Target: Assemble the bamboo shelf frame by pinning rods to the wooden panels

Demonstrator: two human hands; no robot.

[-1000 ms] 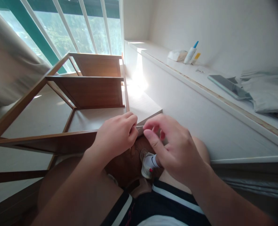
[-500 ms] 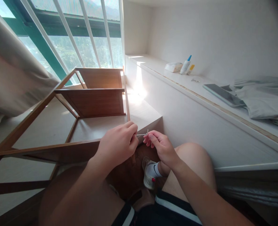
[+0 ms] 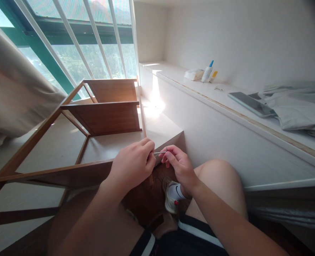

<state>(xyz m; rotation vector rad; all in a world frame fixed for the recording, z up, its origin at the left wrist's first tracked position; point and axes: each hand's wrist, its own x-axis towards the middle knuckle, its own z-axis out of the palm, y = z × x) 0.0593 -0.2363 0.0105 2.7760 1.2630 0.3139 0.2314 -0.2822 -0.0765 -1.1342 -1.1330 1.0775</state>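
Observation:
My left hand [image 3: 133,165] is closed around the front corner of a brown wooden rack [image 3: 109,118], which lies on its side. From beside its fingers a thin metal hex key [image 3: 159,153] sticks out to the right. The bent end of the key is between the thumb and fingers of my right hand [image 3: 180,164]. Where the key's far tip sits is hidden behind my left fingers. The wooden corner inside my left grip is mostly covered.
Along the right, a white ledge [image 3: 173,76] carries a white bottle with a blue cap [image 3: 207,74], a yellow-capped tube [image 3: 213,76], small metal pieces [image 3: 219,89], a phone [image 3: 251,104] and grey cloth [image 3: 301,106]. A curtain [image 3: 18,85] and barred window stand left.
My right fingers have shifted on the hex key, and its short bent end, upright before, is now covered by the fingertips. My left hand keeps its grip. The view has shifted slightly.

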